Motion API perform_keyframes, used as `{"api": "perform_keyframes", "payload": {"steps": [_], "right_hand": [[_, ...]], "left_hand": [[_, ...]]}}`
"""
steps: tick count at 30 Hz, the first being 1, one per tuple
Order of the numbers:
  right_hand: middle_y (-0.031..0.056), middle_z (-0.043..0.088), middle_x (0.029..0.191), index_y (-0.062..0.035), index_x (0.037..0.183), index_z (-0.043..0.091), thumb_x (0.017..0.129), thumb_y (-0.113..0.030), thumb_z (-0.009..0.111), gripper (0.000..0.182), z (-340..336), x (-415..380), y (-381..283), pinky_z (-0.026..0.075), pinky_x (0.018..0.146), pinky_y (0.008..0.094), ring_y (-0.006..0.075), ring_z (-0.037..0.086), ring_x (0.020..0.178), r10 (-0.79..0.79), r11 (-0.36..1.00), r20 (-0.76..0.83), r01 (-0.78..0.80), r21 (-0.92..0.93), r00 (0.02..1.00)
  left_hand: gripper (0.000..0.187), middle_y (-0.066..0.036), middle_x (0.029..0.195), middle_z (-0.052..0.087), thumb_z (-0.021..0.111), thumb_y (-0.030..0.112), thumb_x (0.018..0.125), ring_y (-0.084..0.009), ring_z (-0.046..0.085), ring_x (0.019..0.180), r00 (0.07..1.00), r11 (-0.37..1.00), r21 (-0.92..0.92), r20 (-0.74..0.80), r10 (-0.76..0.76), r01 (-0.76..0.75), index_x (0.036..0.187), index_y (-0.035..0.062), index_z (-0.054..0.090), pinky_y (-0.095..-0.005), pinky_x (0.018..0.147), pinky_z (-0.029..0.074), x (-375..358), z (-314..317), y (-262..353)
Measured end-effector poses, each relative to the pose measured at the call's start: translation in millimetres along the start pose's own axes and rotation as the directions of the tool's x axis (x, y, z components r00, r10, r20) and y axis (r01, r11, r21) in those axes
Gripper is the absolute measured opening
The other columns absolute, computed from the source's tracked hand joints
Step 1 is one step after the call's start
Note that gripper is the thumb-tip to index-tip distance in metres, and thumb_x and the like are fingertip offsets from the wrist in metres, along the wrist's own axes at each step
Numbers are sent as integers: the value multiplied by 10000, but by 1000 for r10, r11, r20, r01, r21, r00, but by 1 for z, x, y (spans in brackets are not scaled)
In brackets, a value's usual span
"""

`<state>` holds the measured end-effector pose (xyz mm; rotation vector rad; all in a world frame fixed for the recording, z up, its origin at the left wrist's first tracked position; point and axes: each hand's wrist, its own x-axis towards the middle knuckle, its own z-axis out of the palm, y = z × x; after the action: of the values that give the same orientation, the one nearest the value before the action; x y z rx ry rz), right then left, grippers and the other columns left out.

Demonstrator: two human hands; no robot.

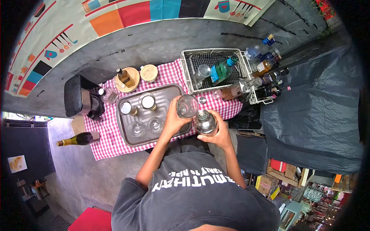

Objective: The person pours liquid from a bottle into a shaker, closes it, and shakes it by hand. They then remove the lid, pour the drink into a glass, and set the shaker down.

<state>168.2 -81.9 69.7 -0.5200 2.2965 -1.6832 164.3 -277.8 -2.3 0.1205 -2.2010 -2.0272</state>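
My left hand [176, 120] is wrapped round a clear glass [187, 106], held over the right edge of the grey tray [120, 129]. Beside it, my right hand [219, 133] grips a metal shaker [206, 122] whose strainer top with small holes faces up. The glass and the shaker are close together; whether they touch I cannot tell. A small metal cap [202, 100] lies on the checkered cloth just beyond them. On the tray are two glasses with pale tops, one [148, 102] nearer the middle and one [126, 108] at left, and two clear empty-looking glasses [155, 125].
A wire basket [184, 71] holds a green bottle [221, 71] and a clear glass. Several bottles [265, 68] crowd its right side. Behind the tray sit a small bottle [124, 77] on a wooden plate and a lidded jar [148, 72]. A black appliance [78, 96] and a dark bottle [79, 139] are at left.
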Motion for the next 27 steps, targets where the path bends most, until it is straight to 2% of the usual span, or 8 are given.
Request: {"api": "perform_keyframes", "payload": {"steps": [3,5,9,13,21,23,27], "right_hand": [[143,601,1175,-20,1280,459,568,-213,877,847,0,-5,-5,450,949,345,226,590,1103,19,999,31,-17,-43,999],[146,602,1176,-20,1282,457,571,-219,874,848,2,-8,-5,452,947,346,233,589,1108,28,999,46,-25,-48,999],[147,603,1172,-23,1285,453,573,-224,872,850,7,-15,-3,451,947,349,239,587,1112,38,998,42,-36,-53,998],[147,604,1165,-31,1288,451,574,-214,872,849,8,-20,-8,449,943,346,235,587,1110,112,992,75,-108,-63,991],[145,611,1148,-42,1285,455,576,-179,867,831,12,-22,-12,448,932,336,221,587,1099,147,989,107,-143,-46,983],[127,566,1181,2,1292,432,568,-212,864,870,12,-21,-15,404,979,331,203,547,1116,218,976,127,-220,-3,968],[142,611,1144,-41,1281,459,583,-171,862,816,11,-21,-20,447,927,334,220,588,1092,158,987,115,-152,-55,981]], "left_hand": [[791,-98,1169,552,799,26,569,-189,531,1111,1000,1000,-16,-22,-13,13,1272,21,436,-317,949,423,-8,-1,2],[769,-124,1181,507,829,89,565,-267,518,1135,999,999,12,-13,-38,38,1236,34,457,-353,955,427,-13,-4,12],[774,-126,1195,503,824,58,556,-272,518,1144,998,998,-8,-24,-60,60,1240,40,460,-352,957,430,-25,-4,14],[779,-126,1205,503,828,63,552,-285,514,1157,997,997,-13,-25,-78,77,1241,39,464,-358,964,430,-34,-5,14],[770,-138,1215,498,818,63,546,-302,510,1163,998,999,17,-27,-50,51,1232,37,469,-371,979,423,-37,-9,14],[770,-138,1213,499,817,64,543,-303,511,1160,998,999,17,-31,-48,49,1230,38,470,-372,977,424,-36,-9,15],[771,-137,1207,501,821,76,537,-311,513,1153,999,999,34,-38,-38,39,1224,44,474,-374,977,421,-35,-8,18]]}}
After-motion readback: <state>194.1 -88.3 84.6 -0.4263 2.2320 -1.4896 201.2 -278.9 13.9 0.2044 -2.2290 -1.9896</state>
